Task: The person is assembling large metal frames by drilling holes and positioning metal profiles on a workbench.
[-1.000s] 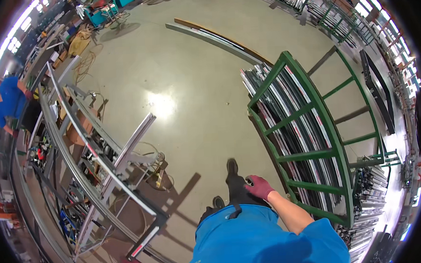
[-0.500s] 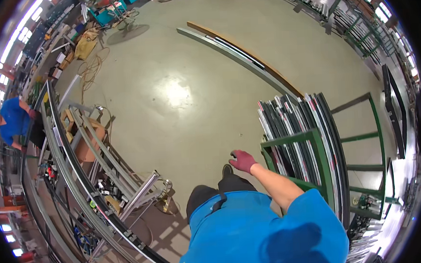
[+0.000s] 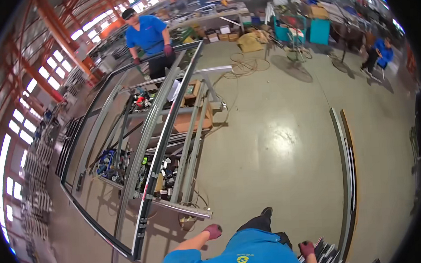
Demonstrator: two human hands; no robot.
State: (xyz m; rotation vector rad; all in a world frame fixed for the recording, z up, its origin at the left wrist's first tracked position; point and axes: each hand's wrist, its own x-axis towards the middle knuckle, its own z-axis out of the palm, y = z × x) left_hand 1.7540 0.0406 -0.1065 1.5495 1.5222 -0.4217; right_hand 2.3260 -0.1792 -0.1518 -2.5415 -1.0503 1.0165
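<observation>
My left hand (image 3: 214,231), in a dark red glove, hangs near the close end of a metal work stand. Its fingers are curled in with nothing in them. Past it lies a large dark window frame (image 3: 171,119) on the stand, with its long side running away from me. Low on the right, my right hand (image 3: 307,248) wears the same kind of glove; its fingers are loosely apart and hold nothing. Beside that hand are the ends of several stacked black and white profiles (image 3: 327,255), mostly cut off by the lower edge.
A co-worker (image 3: 148,34) in blue stands at the frame's far side. Long profiles (image 3: 345,181) lie on the floor at right. A cable (image 3: 249,62) loops over the floor near a standing fan (image 3: 294,55). Another person (image 3: 381,53) sits far right. Small parts fill the stand below the frame.
My view has swung left, bringing the window frame and co-worker toward the middle. The profile rack has slid to the lower edge. My left hand has come into view.
</observation>
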